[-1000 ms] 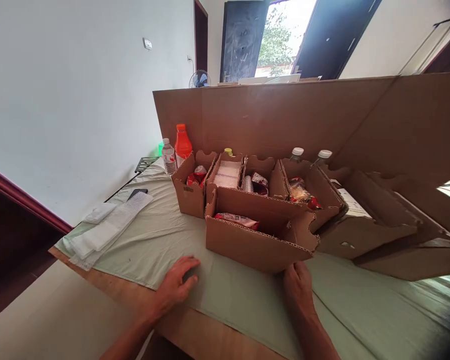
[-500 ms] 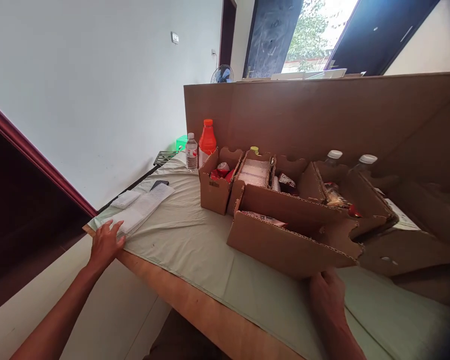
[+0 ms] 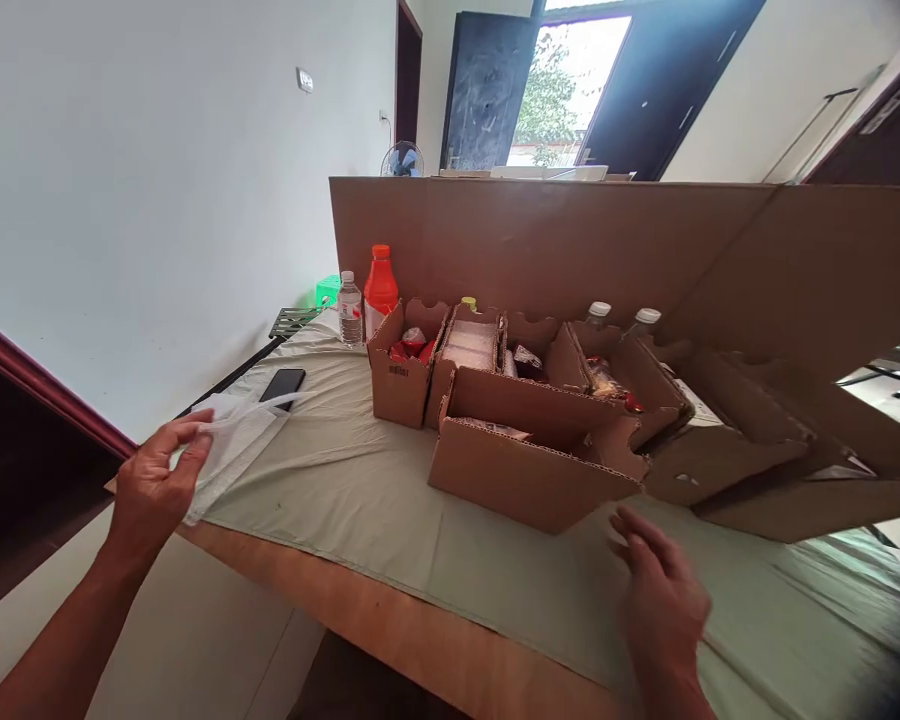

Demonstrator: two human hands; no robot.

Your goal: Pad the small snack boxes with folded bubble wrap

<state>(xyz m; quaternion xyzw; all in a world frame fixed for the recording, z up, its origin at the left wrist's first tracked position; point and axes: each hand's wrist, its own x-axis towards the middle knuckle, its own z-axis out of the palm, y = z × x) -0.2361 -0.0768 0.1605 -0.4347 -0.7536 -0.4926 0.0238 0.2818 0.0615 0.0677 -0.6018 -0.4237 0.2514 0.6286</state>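
Note:
My left hand pinches the edge of a thin, whitish, translucent sheet of bubble wrap between thumb and fingers, lifting it off the table's left end. More white wrap lies flat beneath it. My right hand is a little blurred, its fingers loosely bent and apart, with nothing seen in it. It hovers over the cloth, just off the near right corner of the long front cardboard box. Inside that box a printed packet shows in part.
Several open cardboard bins stand in a row behind the front box. A water bottle and an orange-red bottle stand at the back left. A black phone lies by the wrap. A tall cardboard panel closes off the rear.
My left hand has closed on the wrap and raised its edge, uncovering more of the phone. My right hand has come away from the front box's underside. The view has swung right.

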